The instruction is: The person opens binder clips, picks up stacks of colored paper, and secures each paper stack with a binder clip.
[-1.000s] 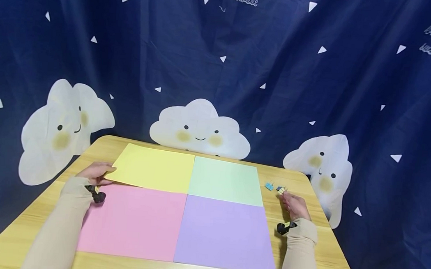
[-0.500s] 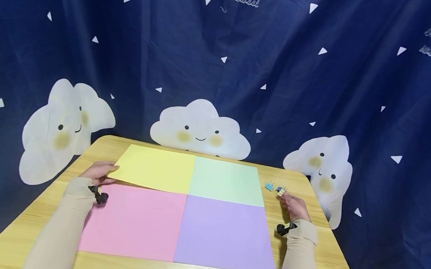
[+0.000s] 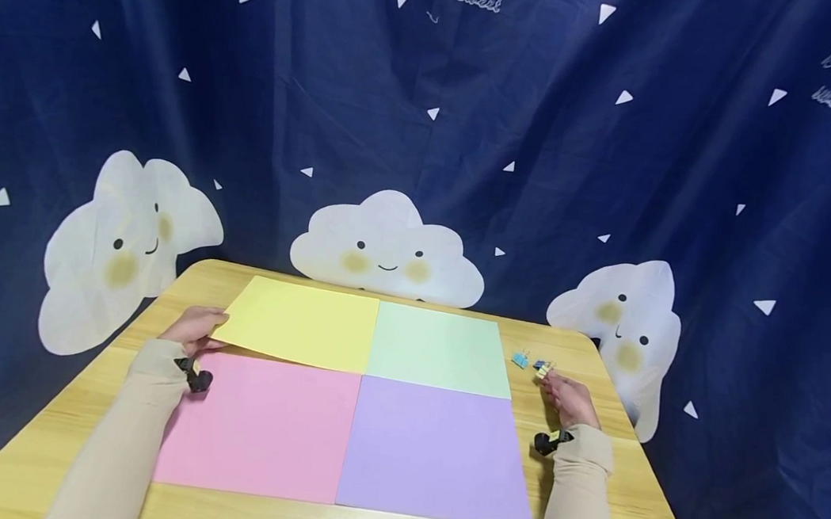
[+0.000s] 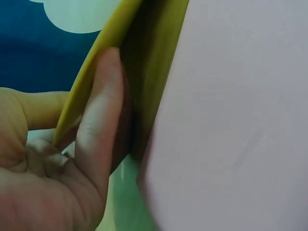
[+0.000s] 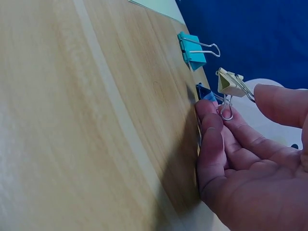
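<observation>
My left hand (image 3: pixel 195 329) pinches the near left corner of a yellow sheet (image 3: pixel 299 322). That corner is raised off the table, and the sheet bends up there; the left wrist view has the thumb on one face and fingers behind. My right hand (image 3: pixel 570 399) holds a pale yellow binder clip (image 5: pixel 230 83) by its wire handles, thumb on one handle and fingers at the other. Close by the right fingertips is a dark blue binder clip (image 5: pixel 206 93), partly hidden. A turquoise binder clip (image 5: pixel 193 51) lies on the table a little farther off.
A pink sheet (image 3: pixel 262 429), a purple sheet (image 3: pixel 438 451) and a mint green sheet (image 3: pixel 440 348) lie flat, edge to edge with the yellow one, on the wooden table (image 3: pixel 615 494). A dark blue curtain (image 3: pixel 422 149) with printed clouds hangs right behind the table.
My left hand has moved slightly right and up, and the yellow sheet's held corner has risen with it. The right hand stays in place with the pale yellow binder clip.
</observation>
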The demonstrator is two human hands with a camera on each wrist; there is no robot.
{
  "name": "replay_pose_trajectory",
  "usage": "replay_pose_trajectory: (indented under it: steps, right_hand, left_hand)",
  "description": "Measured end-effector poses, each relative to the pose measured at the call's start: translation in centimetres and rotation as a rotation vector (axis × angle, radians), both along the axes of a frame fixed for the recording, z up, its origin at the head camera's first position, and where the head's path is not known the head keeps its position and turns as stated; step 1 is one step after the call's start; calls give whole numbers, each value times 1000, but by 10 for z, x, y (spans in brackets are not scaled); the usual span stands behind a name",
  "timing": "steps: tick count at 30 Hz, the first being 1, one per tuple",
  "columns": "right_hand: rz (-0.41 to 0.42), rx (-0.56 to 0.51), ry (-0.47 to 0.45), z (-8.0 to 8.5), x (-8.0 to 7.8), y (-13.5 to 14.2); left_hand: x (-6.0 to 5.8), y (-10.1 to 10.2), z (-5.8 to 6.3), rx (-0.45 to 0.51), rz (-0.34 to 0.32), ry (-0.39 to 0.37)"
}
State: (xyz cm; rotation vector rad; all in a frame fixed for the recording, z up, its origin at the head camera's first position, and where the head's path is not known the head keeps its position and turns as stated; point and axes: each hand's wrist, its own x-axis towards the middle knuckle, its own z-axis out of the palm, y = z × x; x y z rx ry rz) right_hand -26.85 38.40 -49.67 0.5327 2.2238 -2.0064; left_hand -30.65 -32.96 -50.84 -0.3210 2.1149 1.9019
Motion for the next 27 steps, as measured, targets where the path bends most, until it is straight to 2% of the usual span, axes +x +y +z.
replay_pose_trajectory:
  steps: [3,6,11,13,20,27]
  right_hand:
    - [6,-1,1,0,0,0]
    - [4,-10,3,0,-1,1]
    - [3,-20,2,-2,-2,2]
    - [5,-17,4,-3,-2,2]
    - [17,-8,7,-3,-1,0]
    - [16,-19,15,1,-1,-1]
  left_hand:
    - [0,2,2,-16,5,6]
    - [1,5,4,-48,-17,12]
    - [1,8,4,-171,-47,31]
    - [2,9,3,-199,-40,37]
    - [6,14,1,-134,-19,24]
    - [3,18,3,-164,-12,6]
